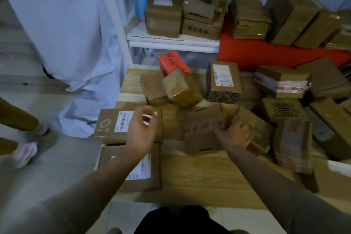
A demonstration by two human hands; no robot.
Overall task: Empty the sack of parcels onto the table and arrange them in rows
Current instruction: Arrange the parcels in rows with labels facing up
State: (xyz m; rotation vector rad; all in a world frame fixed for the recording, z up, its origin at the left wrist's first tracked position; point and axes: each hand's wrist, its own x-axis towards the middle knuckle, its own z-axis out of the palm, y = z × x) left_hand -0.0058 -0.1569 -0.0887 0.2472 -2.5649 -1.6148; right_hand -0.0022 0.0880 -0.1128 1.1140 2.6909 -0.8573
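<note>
Brown cardboard parcels lie on a wooden table (201,178). Two flat labelled parcels sit one behind the other along the table's left edge, the far one (110,127) and the near one (152,173). My left hand (141,135) hovers over the far one, fingers apart, holding nothing. My right hand (234,135) grips the right side of a tilted parcel with red tape (203,131) at the table's middle. A loose heap of several parcels (290,119) fills the right and back. A red parcel (172,62) stands at the back. The white sack (85,43) hangs slack at the left.
Stacked boxes (199,5) rest on a white shelf (171,41) behind the table, and more boxes lie on an orange surface (266,53). Another person's legs and a shoe (26,154) are on the floor at left. Bare table wood lies in front of me.
</note>
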